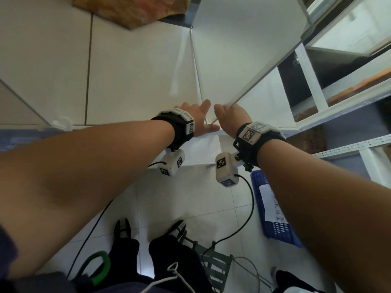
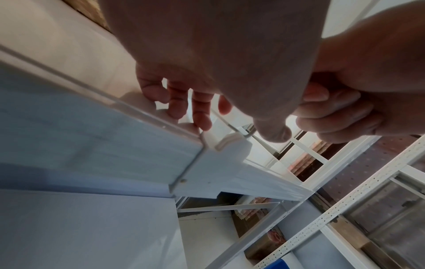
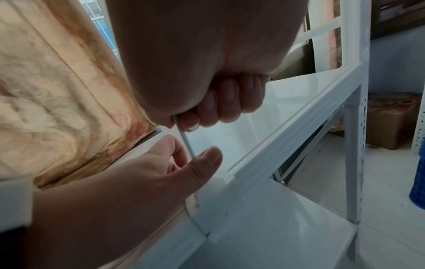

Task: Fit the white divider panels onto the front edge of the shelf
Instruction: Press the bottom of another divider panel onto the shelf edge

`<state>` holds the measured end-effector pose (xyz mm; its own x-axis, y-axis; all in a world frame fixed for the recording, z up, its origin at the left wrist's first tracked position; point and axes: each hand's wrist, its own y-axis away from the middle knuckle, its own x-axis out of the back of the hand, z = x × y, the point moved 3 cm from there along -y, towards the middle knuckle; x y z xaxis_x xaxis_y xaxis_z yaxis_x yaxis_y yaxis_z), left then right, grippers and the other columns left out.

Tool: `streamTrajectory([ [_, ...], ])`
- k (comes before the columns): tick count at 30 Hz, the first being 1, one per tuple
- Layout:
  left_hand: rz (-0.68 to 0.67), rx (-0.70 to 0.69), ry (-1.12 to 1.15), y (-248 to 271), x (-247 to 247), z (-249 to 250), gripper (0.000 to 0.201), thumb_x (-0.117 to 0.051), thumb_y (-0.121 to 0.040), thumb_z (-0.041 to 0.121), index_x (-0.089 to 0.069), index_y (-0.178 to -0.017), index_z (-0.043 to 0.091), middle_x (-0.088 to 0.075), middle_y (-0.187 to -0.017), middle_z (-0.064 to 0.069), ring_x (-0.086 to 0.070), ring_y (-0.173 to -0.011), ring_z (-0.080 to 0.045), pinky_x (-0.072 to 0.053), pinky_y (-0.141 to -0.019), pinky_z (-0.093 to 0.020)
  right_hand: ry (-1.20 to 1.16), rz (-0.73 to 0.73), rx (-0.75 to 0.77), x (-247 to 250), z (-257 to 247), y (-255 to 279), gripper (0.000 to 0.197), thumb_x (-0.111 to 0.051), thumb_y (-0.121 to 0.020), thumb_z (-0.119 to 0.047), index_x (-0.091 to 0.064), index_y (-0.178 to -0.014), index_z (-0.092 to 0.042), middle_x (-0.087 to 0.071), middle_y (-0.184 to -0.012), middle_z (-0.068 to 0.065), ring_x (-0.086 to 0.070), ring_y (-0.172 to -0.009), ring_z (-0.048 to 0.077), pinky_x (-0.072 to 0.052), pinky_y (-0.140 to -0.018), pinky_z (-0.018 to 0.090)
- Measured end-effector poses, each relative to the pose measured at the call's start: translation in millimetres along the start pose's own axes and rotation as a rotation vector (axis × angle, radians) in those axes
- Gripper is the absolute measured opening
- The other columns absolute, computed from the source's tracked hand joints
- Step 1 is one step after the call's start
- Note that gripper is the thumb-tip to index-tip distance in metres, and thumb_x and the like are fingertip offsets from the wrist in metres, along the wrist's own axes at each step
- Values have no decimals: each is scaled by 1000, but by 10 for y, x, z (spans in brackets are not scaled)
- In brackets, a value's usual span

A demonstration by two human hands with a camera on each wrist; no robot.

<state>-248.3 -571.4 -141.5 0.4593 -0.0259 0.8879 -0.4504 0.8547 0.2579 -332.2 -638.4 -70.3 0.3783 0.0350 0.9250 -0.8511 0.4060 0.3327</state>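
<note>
A white divider panel (image 1: 243,49) stands upright on the white shelf (image 1: 137,70), seen nearly edge-on. My right hand (image 1: 226,113) grips its thin front edge (image 3: 184,138), fingers curled round it. Just below, my left hand (image 1: 208,116) pinches the same edge between thumb (image 3: 202,163) and fingers. In the left wrist view, the left hand (image 2: 230,118) hovers over a small white clip (image 2: 230,143) on the shelf's front rail (image 2: 138,154), with the right hand (image 2: 333,112) beside it. The panel's lower corner is hidden by the hands.
White slotted racking (image 1: 349,146) rises to the right. Below it a blue crate (image 1: 273,208) sits on the tiled floor. A patterned cloth (image 1: 131,9) hangs behind the shelf. A grey metal frame (image 1: 211,263), a green handle (image 1: 99,265) and cables lie by my feet.
</note>
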Motion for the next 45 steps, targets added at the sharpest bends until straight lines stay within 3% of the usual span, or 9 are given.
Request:
streamTrajectory([
  [6, 18, -38, 50, -48, 1, -20, 66, -50, -72, 80, -28, -99, 25, -58, -79, -3, -57, -71, -26, -45, -60, -35, 91, -17, 35, -40, -4, -18, 29, -43, -98, -13, -45, -124, -1, -59, -116, 19, -58, -106, 35, -46, -85, 36],
  [15, 1, -26, 80, -32, 29, 0, 64, -52, -72, 76, -30, -100, 23, -57, -76, -2, -55, -69, -25, -44, -60, -35, 104, -14, 23, -29, -58, -1, 31, -42, -98, -13, -44, -127, 0, -57, -119, 19, -57, -108, 33, -46, -88, 36],
  [24, 3, 25, 77, 86, 61, 115, 58, -53, -82, 62, -37, -117, 18, -62, -92, -6, -59, -76, -27, -48, -65, -36, -336, -27, -189, 74, -114, 113, 37, -41, -99, -10, -39, -134, 0, -52, -130, 19, -53, -120, 32, -44, -97, 35],
  [26, 48, 32, 48, 138, 108, 184, 52, -48, -87, 58, -47, -117, 16, -61, -88, -3, -60, -74, -24, -48, -66, -34, -347, -52, -207, 86, -92, 103, 31, -40, -100, -12, -43, -130, -3, -55, -124, 19, -56, -114, 31, -45, -93, 35],
  [29, 83, 73, -45, 215, 181, 275, 43, -35, -94, 51, -59, -96, 16, -54, -70, 0, -55, -62, -19, -44, -61, -31, -424, -97, -226, 112, -69, 62, 18, -35, -101, -23, -48, -96, -12, -54, -99, 13, -53, -92, 24, -44, -83, 36],
  [31, 28, 113, -41, 228, 145, 301, 38, -33, -97, 42, -59, -93, 16, -54, -71, -1, -56, -65, -21, -43, -61, -31, -471, -107, -217, 115, -76, 5, 24, -36, -98, -29, -51, -90, -12, -62, -104, 13, -57, -91, 27, -45, -84, 36],
  [35, 10, 118, 14, 185, 55, 342, 31, -35, -96, 37, -57, -89, 15, -57, -76, -3, -59, -67, -22, -45, -62, -31, -607, -43, -338, 181, -24, 15, 37, -42, -89, -32, -65, -92, -3, -69, -100, 14, -63, -92, 32, -44, -75, 35],
  [42, 14, 96, 9, 80, -52, 323, 38, -32, -97, 33, -64, -94, 12, -63, -82, -6, -60, -69, -24, -46, -63, -30, -388, -64, -172, 175, 3, 33, 23, -37, -99, -8, -58, -104, -1, -62, -114, 20, -58, -96, 30, -45, -81, 34],
  [45, -26, 70, -47, 60, -58, 359, 30, -37, -98, 25, -64, -99, 13, -61, -83, -5, -62, -74, -24, -50, -67, -32, -438, -80, -226, 180, 30, 49, 33, -33, -101, -18, -59, -110, 1, -62, -114, 19, -49, -86, 24, -39, -76, 30],
])
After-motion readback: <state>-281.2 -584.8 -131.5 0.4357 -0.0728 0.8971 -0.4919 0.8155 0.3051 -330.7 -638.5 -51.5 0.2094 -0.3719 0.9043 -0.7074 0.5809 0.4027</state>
